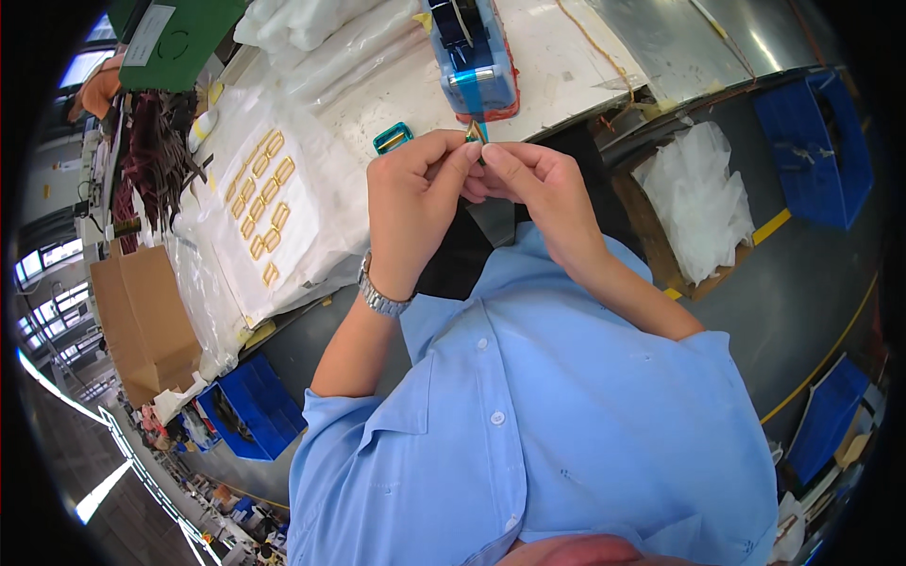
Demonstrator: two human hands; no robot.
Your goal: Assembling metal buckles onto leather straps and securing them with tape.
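Observation:
My left hand, with a metal watch on its wrist, and my right hand meet at the table's front edge. Both are closed, thumbs and fingertips pinching a small gold buckle with blue-green tape on it; most of it is hidden by the fingers. Just beyond the fingertips stands a blue tape dispenser with a strip of blue tape over its front. A gold buckle wrapped in blue-green tape lies beside my left hand. Farther left, several bare gold buckles rest in rows on white sheeting.
Clear plastic wrapping is piled at the back of the white table. On the right, a carton holds white plastic bags, with a blue bin beyond. A brown carton and another blue bin stand at left.

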